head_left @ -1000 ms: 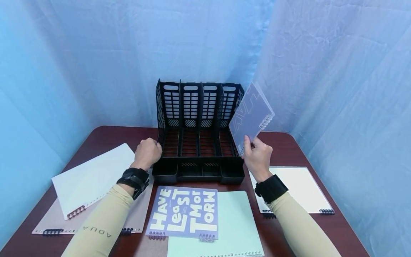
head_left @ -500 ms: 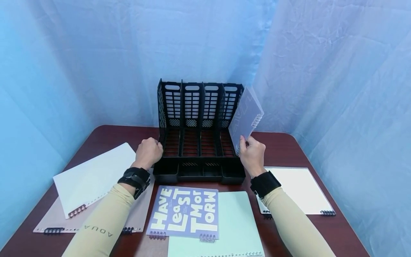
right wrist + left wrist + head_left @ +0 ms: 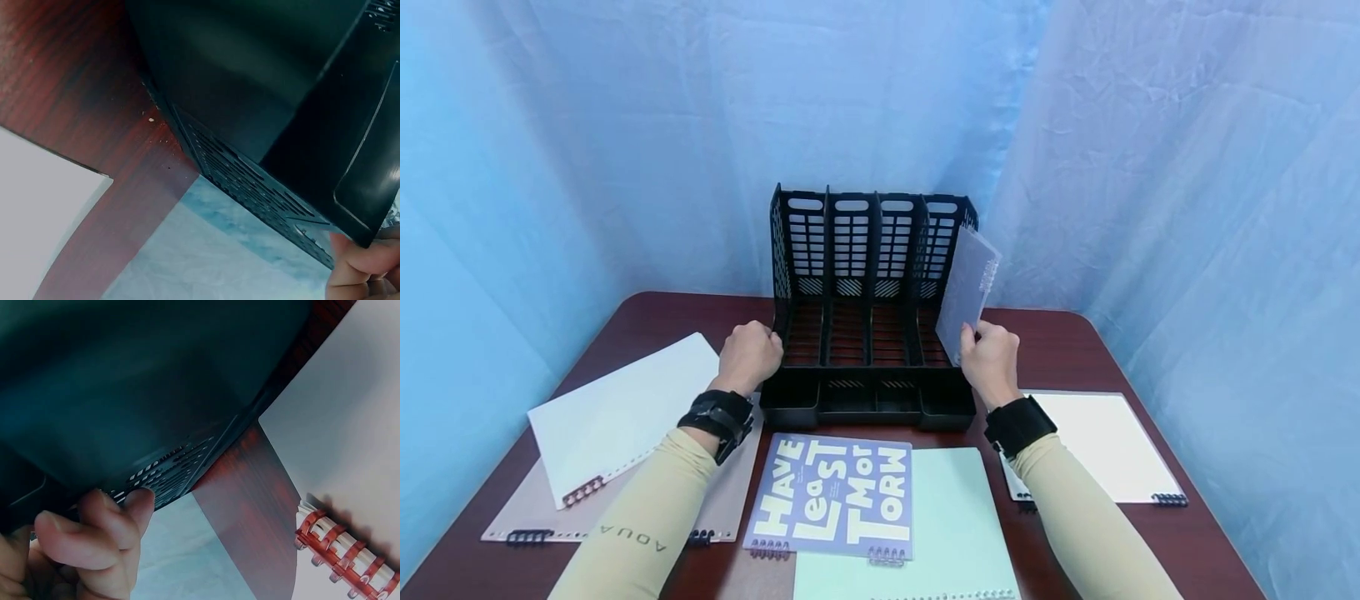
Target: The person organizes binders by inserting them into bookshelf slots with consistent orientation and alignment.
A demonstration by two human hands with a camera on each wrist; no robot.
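Bright, bluish head view, washed-out white pages [image 3: 1090,446]; dimmer wrist views, faint sheen on black organizer [image 3: 244,75]

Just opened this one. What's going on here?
A person's right hand holds a purple notebook on edge at the rightmost compartment of a black organizer, while the left hand grips the organizer's left side. The notebook isn't released yet. In front, a second purple notebook lies on a pale green notebook.

The reddish-brown table [image 3: 655,317] bears a black organizer [image 3: 872,373], grey notebook [image 3: 732,487], mint notebook [image 3: 962,517] and white notebook [image 3: 1082,442].
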